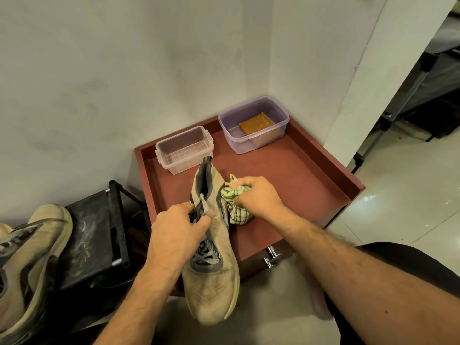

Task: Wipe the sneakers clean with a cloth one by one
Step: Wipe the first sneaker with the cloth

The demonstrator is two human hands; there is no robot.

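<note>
Head view. The left hand (pixel 174 235) grips a beige sneaker (pixel 211 257) at its tongue and laces, fingers and thumb curled over the collar, holding it heel away and toe toward the viewer, above the near edge of a red-brown tray-top cabinet (pixel 286 175). The right hand (pixel 256 197) clenches a bunched checked cloth (pixel 235 205) against the sneaker's right flank. At the tray's far rim stand a clear rectangular tub (pixel 184 148), just beside the sneaker's heel, and a violet-tinted tub (pixel 254 120) in the corner holding a brown block (pixel 256 123). Bare tray surface lies to the right of the cloth, bounded by the raised rim. A second sneaker (pixel 27 265) rests at far left, beside a dark rack (pixel 99 235).
</note>
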